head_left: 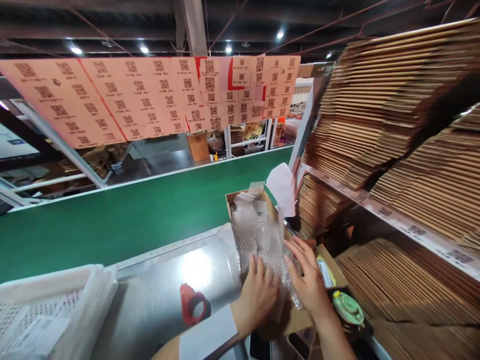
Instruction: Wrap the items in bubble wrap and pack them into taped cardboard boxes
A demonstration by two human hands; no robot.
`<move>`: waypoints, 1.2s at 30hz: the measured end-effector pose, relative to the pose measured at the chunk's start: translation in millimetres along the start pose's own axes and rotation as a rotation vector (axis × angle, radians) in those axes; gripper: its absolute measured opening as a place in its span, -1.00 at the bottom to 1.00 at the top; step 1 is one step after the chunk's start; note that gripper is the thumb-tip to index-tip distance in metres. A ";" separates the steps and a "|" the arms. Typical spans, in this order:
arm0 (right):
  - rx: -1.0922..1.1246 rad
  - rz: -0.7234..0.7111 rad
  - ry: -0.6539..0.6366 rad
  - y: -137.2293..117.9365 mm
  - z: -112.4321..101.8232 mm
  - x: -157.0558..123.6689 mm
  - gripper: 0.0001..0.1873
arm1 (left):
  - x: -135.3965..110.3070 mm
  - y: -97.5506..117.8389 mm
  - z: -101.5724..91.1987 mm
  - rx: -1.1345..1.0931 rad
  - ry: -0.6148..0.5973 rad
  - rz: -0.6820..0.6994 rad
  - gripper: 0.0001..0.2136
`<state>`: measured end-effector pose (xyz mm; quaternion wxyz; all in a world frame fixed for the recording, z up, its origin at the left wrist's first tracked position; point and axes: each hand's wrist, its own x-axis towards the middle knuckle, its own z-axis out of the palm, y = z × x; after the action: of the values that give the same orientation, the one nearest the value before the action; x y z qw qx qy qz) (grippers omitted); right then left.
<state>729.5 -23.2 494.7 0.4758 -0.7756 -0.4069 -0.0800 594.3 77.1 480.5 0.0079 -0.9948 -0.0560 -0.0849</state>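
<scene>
Bare hands (259, 290) (309, 284) side by side

I see rumpled clear bubble wrap (258, 230) bulging from an open brown cardboard box (229, 204), toward two o'clock on the counter (150, 300).

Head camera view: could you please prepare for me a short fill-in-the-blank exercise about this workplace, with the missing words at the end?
1. The left hand rests on clear ____ wrap.
2. The ring-shaped object lying on the metal table is coloured ____.
3. The white basket stands toward the person's ____ side.
4. The printed sheets above the green surface carry rows of ____ codes.

Missing words: bubble; red; left; QR.
</scene>
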 end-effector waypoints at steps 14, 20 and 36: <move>-0.223 -0.053 -0.154 -10.3 11.5 55.1 -0.59 | 1.3 -0.2 8.6 0.106 0.106 0.090 -0.66; -0.421 0.013 -0.438 -3.9 48.2 27.9 -0.49 | -14.6 3.7 9.6 0.088 0.237 0.018 -0.62; -0.488 -0.138 -0.248 -2.9 61.4 -88.8 -0.19 | 138.8 -191.8 -57.9 -0.211 0.302 -0.691 -0.77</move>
<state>653.1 -22.5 418.4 0.2149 -0.8417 -0.4825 -0.1123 698.9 281.4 562.3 -0.1154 -0.8889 -0.3770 -0.2331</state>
